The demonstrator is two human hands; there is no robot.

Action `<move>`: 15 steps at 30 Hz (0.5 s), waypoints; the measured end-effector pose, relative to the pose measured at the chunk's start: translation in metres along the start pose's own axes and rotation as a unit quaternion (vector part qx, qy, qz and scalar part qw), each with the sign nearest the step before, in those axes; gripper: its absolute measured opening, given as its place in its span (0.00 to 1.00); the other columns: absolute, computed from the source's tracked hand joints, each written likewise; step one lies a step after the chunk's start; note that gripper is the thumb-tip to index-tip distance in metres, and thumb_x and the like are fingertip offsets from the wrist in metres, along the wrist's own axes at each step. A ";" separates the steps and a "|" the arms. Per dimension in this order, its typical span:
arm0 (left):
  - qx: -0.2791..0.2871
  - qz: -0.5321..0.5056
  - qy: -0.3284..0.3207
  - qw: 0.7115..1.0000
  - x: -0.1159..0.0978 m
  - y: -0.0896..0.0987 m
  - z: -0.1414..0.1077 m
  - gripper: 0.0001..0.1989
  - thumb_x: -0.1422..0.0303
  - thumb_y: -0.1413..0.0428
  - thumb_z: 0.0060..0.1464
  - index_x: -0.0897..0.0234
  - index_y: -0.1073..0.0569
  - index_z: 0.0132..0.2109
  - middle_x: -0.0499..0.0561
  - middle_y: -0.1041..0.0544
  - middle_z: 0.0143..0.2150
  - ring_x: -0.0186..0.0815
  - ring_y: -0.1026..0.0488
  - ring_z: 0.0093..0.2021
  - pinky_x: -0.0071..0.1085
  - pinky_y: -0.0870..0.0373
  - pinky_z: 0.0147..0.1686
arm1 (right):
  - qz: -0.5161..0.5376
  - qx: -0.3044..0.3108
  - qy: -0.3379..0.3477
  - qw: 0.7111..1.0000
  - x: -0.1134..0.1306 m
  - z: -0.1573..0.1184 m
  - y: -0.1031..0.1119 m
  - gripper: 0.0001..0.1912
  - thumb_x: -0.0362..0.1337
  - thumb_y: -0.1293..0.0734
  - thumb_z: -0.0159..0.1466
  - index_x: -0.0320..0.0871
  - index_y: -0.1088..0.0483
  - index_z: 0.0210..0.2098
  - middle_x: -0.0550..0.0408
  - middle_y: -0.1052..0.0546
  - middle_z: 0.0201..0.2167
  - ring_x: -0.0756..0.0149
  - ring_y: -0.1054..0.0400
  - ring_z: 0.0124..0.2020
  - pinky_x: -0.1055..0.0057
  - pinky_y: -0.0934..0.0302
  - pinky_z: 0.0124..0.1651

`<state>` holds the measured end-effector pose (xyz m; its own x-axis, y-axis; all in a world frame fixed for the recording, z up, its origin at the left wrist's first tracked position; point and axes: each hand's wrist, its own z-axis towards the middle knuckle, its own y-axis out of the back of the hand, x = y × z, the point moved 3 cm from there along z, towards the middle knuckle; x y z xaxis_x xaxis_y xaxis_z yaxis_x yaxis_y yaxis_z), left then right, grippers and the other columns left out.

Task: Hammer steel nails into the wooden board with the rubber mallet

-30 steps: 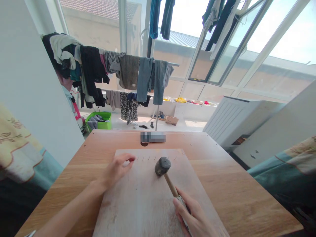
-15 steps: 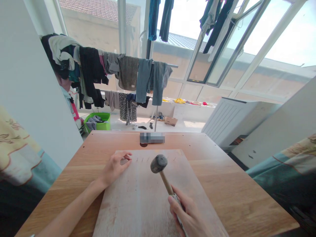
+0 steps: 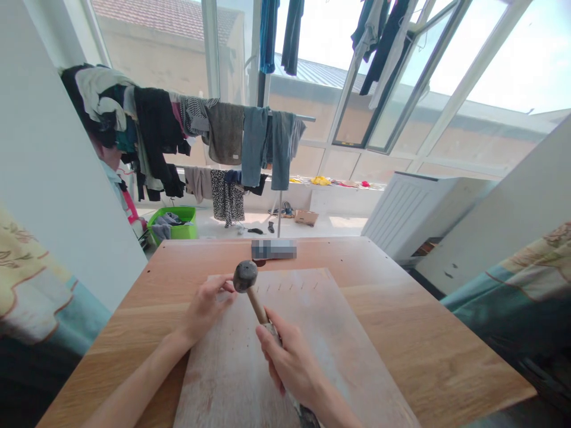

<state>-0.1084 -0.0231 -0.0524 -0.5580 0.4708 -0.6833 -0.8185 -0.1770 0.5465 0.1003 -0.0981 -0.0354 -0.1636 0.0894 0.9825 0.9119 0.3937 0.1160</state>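
A pale wooden board (image 3: 267, 356) lies on the wooden table (image 3: 388, 309). Near its far edge several thin nails (image 3: 291, 286) stand in a row, some slightly tilted. My right hand (image 3: 289, 356) is wrapped round the handle of a mallet (image 3: 245, 276) with a dark head, which is over the board's far left part beside my left fingertips. My left hand (image 3: 212, 306) rests at the board's far left corner, thumb and fingers pinched together; whatever they hold is too small or hidden behind the mallet head.
A blurred grey box (image 3: 273, 249) sits near the table's far edge. Beyond the table are a green basket (image 3: 182, 229), a drying rack with clothes (image 3: 229, 131) and a white ribbed cabinet (image 3: 401, 208). Curtains (image 3: 526, 291) hang at both sides.
My right hand has moved the mallet left, from over the middle of the board to beside my left fingertips. My left hand stays at the corner. The view has shifted slightly.
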 end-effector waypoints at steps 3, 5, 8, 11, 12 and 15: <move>0.002 0.003 0.003 1.000 -0.001 0.000 0.001 0.12 0.69 0.44 0.55 0.58 0.25 0.48 0.47 0.20 0.35 0.38 0.21 0.38 0.34 0.23 0.44 | 0.000 0.000 0.004 1.000 -0.001 0.000 0.001 0.20 0.50 0.39 0.69 0.43 0.33 0.52 0.70 0.41 0.18 0.81 0.47 0.08 0.85 0.52 0.08; 0.015 0.006 0.007 1.000 -0.003 0.000 0.002 0.12 0.68 0.44 0.56 0.58 0.25 0.47 0.48 0.19 0.37 0.38 0.21 0.39 0.35 0.23 0.45 | 0.021 0.008 0.000 1.000 0.000 -0.003 0.001 0.20 0.52 0.37 0.68 0.43 0.32 0.49 0.69 0.40 0.20 0.81 0.46 0.08 0.85 0.52 0.07; 0.017 0.042 0.029 0.999 -0.006 0.003 0.001 0.13 0.65 0.45 0.57 0.60 0.25 0.49 0.51 0.19 0.43 0.41 0.21 0.45 0.38 0.24 0.48 | 0.128 -0.008 -0.031 0.991 -0.002 -0.018 0.006 0.29 0.59 0.35 0.63 0.43 0.35 0.52 0.68 0.36 0.22 0.81 0.47 0.09 0.83 0.53 0.07; 0.000 0.118 0.031 0.993 -0.012 0.011 -0.013 0.15 0.61 0.45 0.58 0.60 0.25 0.50 0.54 0.22 0.51 0.45 0.25 0.54 0.44 0.27 0.55 | 0.233 -0.044 -0.060 0.970 -0.015 -0.048 0.021 0.39 0.64 0.33 0.59 0.44 0.41 0.58 0.67 0.34 0.22 0.79 0.48 0.10 0.81 0.52 0.10; -0.004 0.145 0.026 0.989 -0.014 0.014 -0.023 0.15 0.60 0.45 0.59 0.60 0.26 0.51 0.54 0.24 0.54 0.46 0.26 0.56 0.45 0.28 0.57 | 0.241 -0.057 -0.059 0.967 -0.021 -0.058 0.028 0.40 0.64 0.32 0.58 0.43 0.41 0.58 0.68 0.34 0.20 0.78 0.46 0.11 0.81 0.50 0.13; -0.014 0.218 0.019 0.976 -0.022 0.025 -0.066 0.16 0.61 0.48 0.62 0.57 0.27 0.55 0.55 0.29 0.61 0.46 0.28 0.59 0.47 0.28 0.58 | 0.184 -0.104 -0.071 0.975 -0.044 -0.080 0.053 0.38 0.66 0.34 0.58 0.42 0.37 0.53 0.66 0.34 0.17 0.73 0.41 0.15 0.77 0.45 0.20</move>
<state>-0.1251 -0.0947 -0.0553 -0.8583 0.3131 -0.4065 -0.5052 -0.3777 0.7759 0.1860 -0.1546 -0.0606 0.1526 0.3214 0.9346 0.9728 0.1179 -0.1994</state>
